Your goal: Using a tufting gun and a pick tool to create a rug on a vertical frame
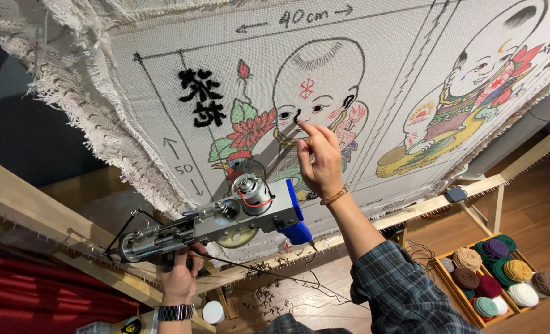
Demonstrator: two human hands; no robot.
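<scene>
Fingers of the right hand [320, 162] are loosely curled, only the forefinger straight, its tip touching the drawn face on the stretched white cloth [374, 74] beside a small black tufted mark. The left hand [180, 276] is clamped round the grip of a metal tufting gun [225, 219] — held just below the cloth, near the wooden frame [52, 213]. Yarn balls fill a wooden box [443, 273] on the floor — lower right.

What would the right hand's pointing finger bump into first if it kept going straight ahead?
The right hand points its fingers at the stretched tufting cloth, right by the small black tufted mark on the drawn child figure's face. It would probably meet that cloth first; it looks nearly touching already, though depth is hard to judge.
</scene>
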